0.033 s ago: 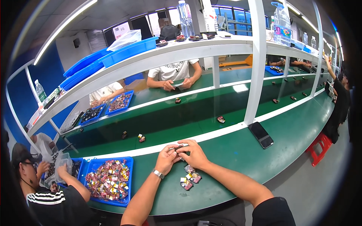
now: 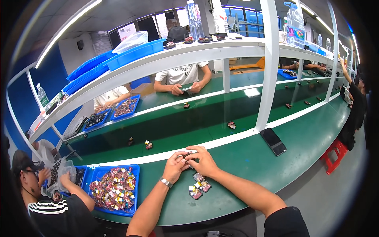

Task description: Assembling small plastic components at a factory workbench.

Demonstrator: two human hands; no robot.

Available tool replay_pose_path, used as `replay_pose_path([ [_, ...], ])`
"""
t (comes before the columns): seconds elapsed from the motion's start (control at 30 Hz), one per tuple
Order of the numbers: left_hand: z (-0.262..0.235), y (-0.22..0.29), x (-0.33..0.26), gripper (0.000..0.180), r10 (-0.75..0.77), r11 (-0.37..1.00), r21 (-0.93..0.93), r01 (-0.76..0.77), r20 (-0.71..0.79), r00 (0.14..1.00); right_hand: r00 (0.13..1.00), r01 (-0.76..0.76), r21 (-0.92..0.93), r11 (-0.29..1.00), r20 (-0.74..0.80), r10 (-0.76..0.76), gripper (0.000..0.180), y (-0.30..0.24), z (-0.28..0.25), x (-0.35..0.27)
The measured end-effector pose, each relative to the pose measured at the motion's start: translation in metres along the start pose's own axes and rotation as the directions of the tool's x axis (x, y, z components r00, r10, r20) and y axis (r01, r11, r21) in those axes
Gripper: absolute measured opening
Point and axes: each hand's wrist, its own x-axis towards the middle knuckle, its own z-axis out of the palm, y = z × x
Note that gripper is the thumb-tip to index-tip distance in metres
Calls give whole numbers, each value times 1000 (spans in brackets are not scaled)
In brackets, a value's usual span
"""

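Observation:
My left hand (image 2: 174, 166) and my right hand (image 2: 203, 161) meet over the green work surface, fingertips pinched together. Between them is a small dark part (image 2: 186, 156), mostly covered by my fingers, so its exact kind is hidden. Just below my hands lies a little cluster of small electronic pieces (image 2: 199, 185) in pink, white and yellow. To the left of my left forearm stands a blue tray (image 2: 137, 185) heaped with many similar pieces.
A black phone (image 2: 272, 141) lies to the right, beside a white upright post (image 2: 268, 79). Beyond a white rail, a darker green strip carries scattered small pieces (image 2: 148, 145). At left, a co-worker (image 2: 59, 209) handles a clear plastic bag. A shelf with blue trays (image 2: 134, 53) and bottles spans above.

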Motion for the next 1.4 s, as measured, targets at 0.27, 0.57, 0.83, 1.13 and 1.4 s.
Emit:
replay_pose_path([
  [0.27, -1, -1, 1, 28, -22, 999, 35, 22, -11, 1000, 997, 68, -83, 994, -14, -70, 14, -7, -10, 1],
  [0.57, 1, 1, 1, 29, -47, 999, 17, 47, -5, 999, 965, 233, -292, 928, -51, -258, 11, -14, -10, 7],
  [0.83, 3, 3, 1, 30, -33, 999, -13, 33, 9, 999, 957, 272, -372, 887, 3, -292, 10, -11, -6, 6],
  [1.13, 4, 0, 1, 28, -31, 998, 52, 33, -40, 999, 940, 291, -477, 829, -21, -342, 10, -12, 0, 7],
  [1.4, 8, -1, 1, 27, -27, 997, 69, 34, -98, 995, 936, 302, -546, 781, 13, -353, 12, -10, 4, 6],
])
